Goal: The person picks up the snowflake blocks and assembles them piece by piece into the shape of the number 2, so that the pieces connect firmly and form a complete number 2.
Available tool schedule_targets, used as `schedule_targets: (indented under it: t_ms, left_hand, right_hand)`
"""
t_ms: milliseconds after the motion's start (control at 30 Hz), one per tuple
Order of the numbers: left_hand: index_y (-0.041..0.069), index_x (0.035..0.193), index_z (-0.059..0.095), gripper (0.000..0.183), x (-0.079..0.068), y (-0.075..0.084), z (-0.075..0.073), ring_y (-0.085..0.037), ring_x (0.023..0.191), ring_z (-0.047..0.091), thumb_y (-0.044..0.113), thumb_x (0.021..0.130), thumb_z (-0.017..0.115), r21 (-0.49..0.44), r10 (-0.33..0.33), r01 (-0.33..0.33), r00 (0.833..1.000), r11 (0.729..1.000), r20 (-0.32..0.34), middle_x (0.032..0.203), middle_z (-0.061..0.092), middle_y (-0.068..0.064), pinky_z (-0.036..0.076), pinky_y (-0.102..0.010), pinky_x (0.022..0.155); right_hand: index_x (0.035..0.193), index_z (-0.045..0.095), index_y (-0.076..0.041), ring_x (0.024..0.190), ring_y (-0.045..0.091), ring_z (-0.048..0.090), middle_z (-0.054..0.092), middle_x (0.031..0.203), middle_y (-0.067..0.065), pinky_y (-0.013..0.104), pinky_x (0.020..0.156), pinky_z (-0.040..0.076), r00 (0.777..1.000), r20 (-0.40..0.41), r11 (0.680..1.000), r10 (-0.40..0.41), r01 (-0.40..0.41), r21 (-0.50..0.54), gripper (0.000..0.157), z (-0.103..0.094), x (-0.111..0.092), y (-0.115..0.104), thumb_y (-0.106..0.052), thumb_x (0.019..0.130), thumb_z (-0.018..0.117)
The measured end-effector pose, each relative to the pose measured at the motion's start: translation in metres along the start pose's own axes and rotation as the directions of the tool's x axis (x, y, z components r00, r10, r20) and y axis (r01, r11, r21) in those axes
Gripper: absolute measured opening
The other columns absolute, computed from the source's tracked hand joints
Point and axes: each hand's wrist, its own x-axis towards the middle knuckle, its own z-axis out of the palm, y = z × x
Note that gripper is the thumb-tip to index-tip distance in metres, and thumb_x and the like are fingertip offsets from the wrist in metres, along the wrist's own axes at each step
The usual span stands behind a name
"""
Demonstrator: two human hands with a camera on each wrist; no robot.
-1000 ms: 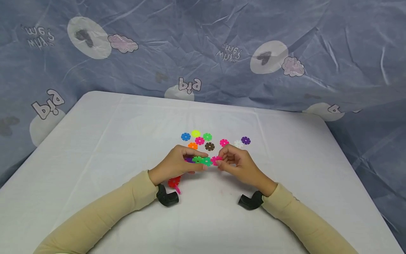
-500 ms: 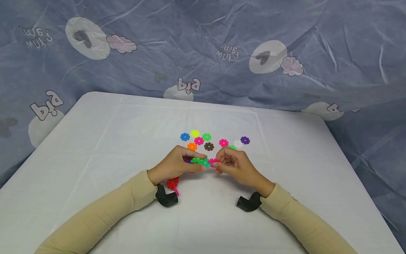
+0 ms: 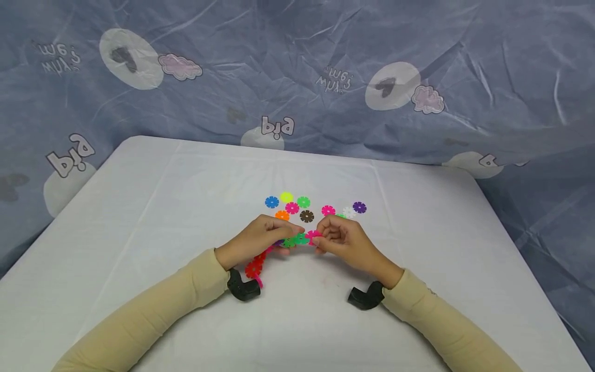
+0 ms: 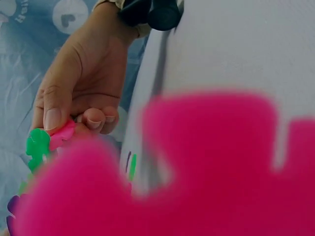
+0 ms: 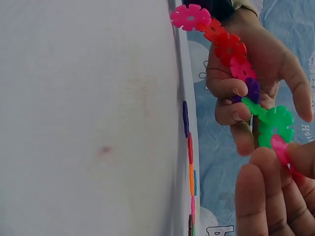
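Note:
A chain of notched plastic flower discs [image 5: 230, 47], in pink, red, purple and green, runs through my left hand [image 3: 260, 235]. In the right wrist view the left fingers [image 5: 226, 88] curl round its purple part while the thumb stands away. My right hand [image 3: 346, 240] pinches a pink disc [image 3: 312, 236] between thumb and forefinger, edge-on against the last green disc [image 5: 276, 127]. At the chain's other end, red discs [image 3: 253, 268] hang below the left wrist. One pink disc [image 4: 216, 162] fills the front of the left wrist view, blurred.
Loose flower discs lie on the white table beyond the hands: blue [image 3: 271, 202], yellow [image 3: 286, 197], orange [image 3: 281, 215], brown [image 3: 307, 216], purple [image 3: 359, 207] and several others. A black wrist mount [image 3: 244, 287] sits by each cuff. A printed blue cloth [image 3: 297, 67] hangs behind the table.
My right hand has brought the pink disc slightly left, up to the green end disc. My left thumb has shifted up off the green discs, and more red discs show below that hand.

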Motion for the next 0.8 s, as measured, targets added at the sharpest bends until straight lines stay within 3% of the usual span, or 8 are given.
schedule_targets:
  t_ms: [167,267,433,600,700,800]
  left_hand:
    - [0.0,0.148,0.064,0.05,0.002,0.0,-0.001,-0.027,0.134,0.062,0.031,0.113,0.046,-0.038,-0.026,0.029,0.998,0.999,0.059,0.15,0.064,-0.01,0.061,-0.037,0.099]
    - [0.002,0.149,0.064,0.051,0.003,-0.001,-0.002,-0.027,0.137,0.057,0.032,0.113,0.044,-0.041,-0.04,0.044,0.996,0.998,0.079,0.151,0.062,-0.009,0.062,-0.037,0.095]
    - [0.002,0.146,0.067,0.045,0.004,-0.002,-0.004,-0.028,0.128,0.06,0.027,0.113,0.049,-0.068,-0.052,0.058,0.995,0.996,0.086,0.146,0.065,-0.011,0.064,-0.034,0.086]
    - [0.002,0.144,0.068,0.044,0.005,-0.003,-0.005,-0.024,0.115,0.062,0.028,0.114,0.049,-0.085,-0.072,0.077,0.995,0.993,0.067,0.131,0.068,-0.01,0.063,-0.029,0.08]
    - [0.003,0.143,0.069,0.044,0.006,-0.004,-0.006,-0.022,0.106,0.063,0.029,0.113,0.051,-0.092,-0.084,0.088,0.995,0.992,0.055,0.122,0.068,-0.01,0.063,-0.028,0.08]
    - [0.001,0.142,0.069,0.043,0.007,-0.005,-0.007,-0.02,0.098,0.066,0.026,0.111,0.055,-0.096,-0.092,0.095,0.995,0.991,0.042,0.123,0.07,-0.009,0.063,-0.028,0.079]
  right_hand:
    - [0.103,0.062,0.01,0.07,0.031,0.075,0.072,0.08,0.016,0.026,0.07,0.062,0.999,0.002,0.999,0.035,-0.035,-0.001,0.012,0.003,0.001,0.002,0.014,0.095,0.07]
    - [0.104,0.062,0.01,0.068,0.028,0.073,0.072,0.079,0.014,0.024,0.069,0.061,0.998,0.001,0.998,0.066,-0.066,-0.011,0.012,0.005,0.003,0.002,0.012,0.095,0.071]
    - [0.104,0.063,0.009,0.071,0.023,0.075,0.075,0.081,0.015,0.027,0.071,0.063,0.993,0.009,0.993,0.12,-0.12,-0.013,0.011,0.004,0.007,0.002,0.009,0.097,0.072]
    - [0.105,0.066,0.012,0.073,0.025,0.076,0.076,0.089,0.02,0.035,0.071,0.066,0.986,-0.018,0.986,0.166,-0.167,-0.032,0.011,-0.009,0.015,0.007,0.001,0.106,0.063]
    - [0.11,0.07,0.012,0.077,0.025,0.075,0.076,0.097,0.021,0.034,0.073,0.066,0.978,-0.041,0.972,0.207,-0.21,-0.108,0.016,-0.02,0.022,0.013,-0.001,0.108,0.061]
    - [0.118,0.073,0.008,0.08,0.021,0.073,0.075,0.103,0.017,0.031,0.074,0.064,0.963,-0.041,0.938,0.268,-0.27,-0.218,0.017,-0.025,0.03,0.017,-0.002,0.105,0.067]
